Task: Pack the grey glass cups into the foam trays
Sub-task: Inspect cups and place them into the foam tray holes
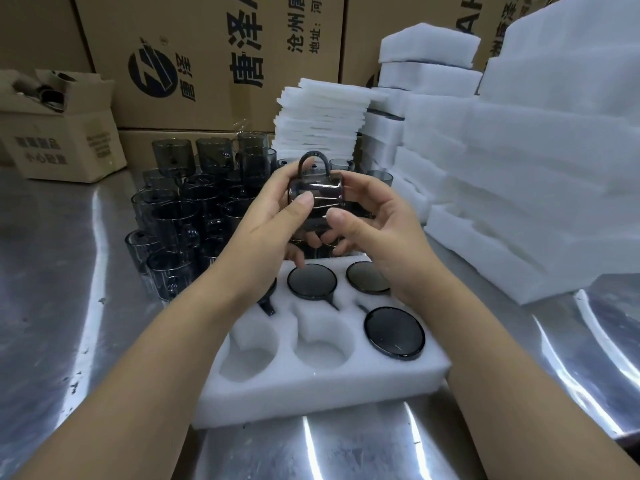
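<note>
Holding a grey glass cup (313, 192) on its side at the centre of the frame, its looped handle pointing up, a person grips it with both bare hands above a white foam tray (322, 379); the left hand (277, 216) has its thumb pressed on the near wall of the cup and its fingers curled beneath, while the right hand (377, 237) curls round the cup's right end, thumb touching the underside. In the tray, at lower centre on a scuffed steel table (52, 271), three seated cups (311, 281) show as dark round discs, two in the far row and one at the near right; a fourth dark shape in the far-left pocket is mostly hidden by the left wrist. Two near pockets (323, 344) at left and middle show bare foam. Left of centre, a crowd of loose cups (180, 209) stands packed together on the table, some stacked on others. Behind the hands rises a stack of thin foam sheets (322, 123), and the right side of the frame is filled by piled foam blocks (536, 168). Printed cardboard cartons (207, 64) line the top of the frame, with a small open carton (65, 133) at upper left, its contents too dim to make out
</note>
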